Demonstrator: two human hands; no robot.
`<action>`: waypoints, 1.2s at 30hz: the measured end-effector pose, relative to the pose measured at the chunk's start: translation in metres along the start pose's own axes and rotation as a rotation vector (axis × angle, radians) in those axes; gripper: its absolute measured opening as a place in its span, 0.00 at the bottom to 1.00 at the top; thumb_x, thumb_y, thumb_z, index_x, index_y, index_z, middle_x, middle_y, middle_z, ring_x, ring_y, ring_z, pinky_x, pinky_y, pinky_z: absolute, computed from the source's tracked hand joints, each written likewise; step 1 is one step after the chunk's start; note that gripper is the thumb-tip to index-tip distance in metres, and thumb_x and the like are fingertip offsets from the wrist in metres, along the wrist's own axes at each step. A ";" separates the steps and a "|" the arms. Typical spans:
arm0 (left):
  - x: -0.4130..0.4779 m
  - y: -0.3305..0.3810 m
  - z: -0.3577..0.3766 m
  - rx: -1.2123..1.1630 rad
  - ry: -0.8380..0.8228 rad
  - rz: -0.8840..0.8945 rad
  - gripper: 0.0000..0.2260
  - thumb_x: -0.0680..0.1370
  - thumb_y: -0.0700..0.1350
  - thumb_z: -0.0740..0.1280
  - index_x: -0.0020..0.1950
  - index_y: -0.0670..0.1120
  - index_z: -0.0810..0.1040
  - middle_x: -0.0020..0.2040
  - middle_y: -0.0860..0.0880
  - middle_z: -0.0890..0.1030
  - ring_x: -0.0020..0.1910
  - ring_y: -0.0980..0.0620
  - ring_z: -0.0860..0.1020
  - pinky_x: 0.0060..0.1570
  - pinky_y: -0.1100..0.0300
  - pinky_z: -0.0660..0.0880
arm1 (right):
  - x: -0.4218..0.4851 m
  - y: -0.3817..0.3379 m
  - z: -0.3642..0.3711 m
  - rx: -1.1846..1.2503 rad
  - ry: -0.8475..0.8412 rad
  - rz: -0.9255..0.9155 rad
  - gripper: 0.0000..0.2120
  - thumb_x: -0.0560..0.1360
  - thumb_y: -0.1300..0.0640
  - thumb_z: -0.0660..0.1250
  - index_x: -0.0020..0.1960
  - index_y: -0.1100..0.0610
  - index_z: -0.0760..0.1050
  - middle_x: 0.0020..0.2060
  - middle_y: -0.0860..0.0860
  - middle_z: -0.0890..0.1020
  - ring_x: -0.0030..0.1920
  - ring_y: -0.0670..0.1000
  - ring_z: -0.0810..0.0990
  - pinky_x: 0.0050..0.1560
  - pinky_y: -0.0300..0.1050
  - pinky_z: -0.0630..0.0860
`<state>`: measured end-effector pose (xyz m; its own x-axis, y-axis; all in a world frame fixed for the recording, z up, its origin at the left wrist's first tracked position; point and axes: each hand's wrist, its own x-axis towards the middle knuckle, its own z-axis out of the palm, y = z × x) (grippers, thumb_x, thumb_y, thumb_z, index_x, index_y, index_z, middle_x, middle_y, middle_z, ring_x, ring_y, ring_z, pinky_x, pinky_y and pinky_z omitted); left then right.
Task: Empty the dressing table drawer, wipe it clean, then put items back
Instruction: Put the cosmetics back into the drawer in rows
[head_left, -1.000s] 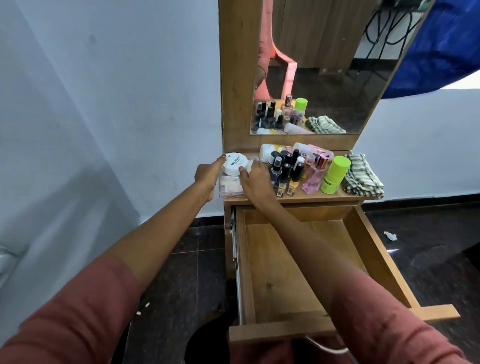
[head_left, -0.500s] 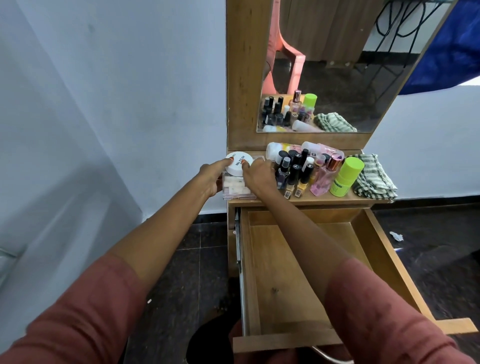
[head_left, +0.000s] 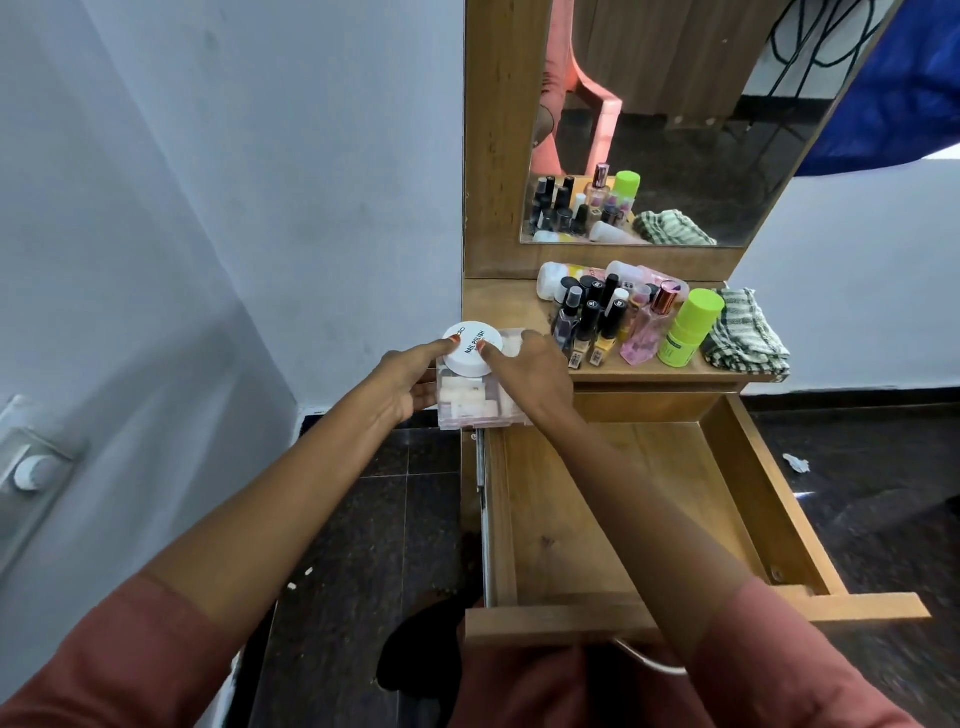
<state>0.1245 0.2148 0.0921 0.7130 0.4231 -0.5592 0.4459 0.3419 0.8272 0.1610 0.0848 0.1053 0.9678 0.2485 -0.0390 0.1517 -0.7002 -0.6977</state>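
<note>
Left hand (head_left: 402, 384) and right hand (head_left: 530, 374) grip a clear box (head_left: 470, 402) from either side, thumbs on the white jar (head_left: 472, 348) sitting on top. Box is at the desk (head_left: 504, 312) front-left corner, just behind the open drawer (head_left: 623, 493). Bottles (head_left: 597, 322) and cloth (head_left: 743, 332) sit further right.
</note>
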 end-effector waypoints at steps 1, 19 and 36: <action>-0.005 -0.005 -0.002 -0.004 -0.005 0.000 0.15 0.72 0.47 0.71 0.54 0.41 0.75 0.39 0.46 0.78 0.35 0.50 0.77 0.38 0.59 0.76 | -0.006 0.004 -0.001 0.016 -0.005 0.007 0.29 0.73 0.43 0.64 0.65 0.63 0.68 0.63 0.59 0.71 0.63 0.59 0.70 0.57 0.53 0.71; -0.056 -0.083 0.076 0.092 -0.091 0.074 0.15 0.74 0.45 0.69 0.56 0.36 0.75 0.54 0.42 0.80 0.47 0.49 0.80 0.41 0.59 0.78 | -0.053 0.102 -0.056 0.322 -0.105 0.259 0.18 0.68 0.51 0.73 0.51 0.63 0.79 0.49 0.59 0.83 0.47 0.55 0.82 0.50 0.50 0.78; -0.038 -0.126 0.114 0.415 0.071 0.197 0.15 0.80 0.41 0.58 0.63 0.35 0.72 0.60 0.38 0.77 0.57 0.41 0.77 0.53 0.53 0.76 | -0.020 0.145 -0.021 0.185 -0.120 0.358 0.25 0.65 0.50 0.76 0.25 0.57 0.61 0.24 0.50 0.66 0.25 0.46 0.63 0.24 0.39 0.56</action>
<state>0.1031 0.0600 0.0152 0.7734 0.5077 -0.3795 0.4947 -0.1091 0.8622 0.1678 -0.0358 0.0199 0.9211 0.0949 -0.3777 -0.2394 -0.6270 -0.7413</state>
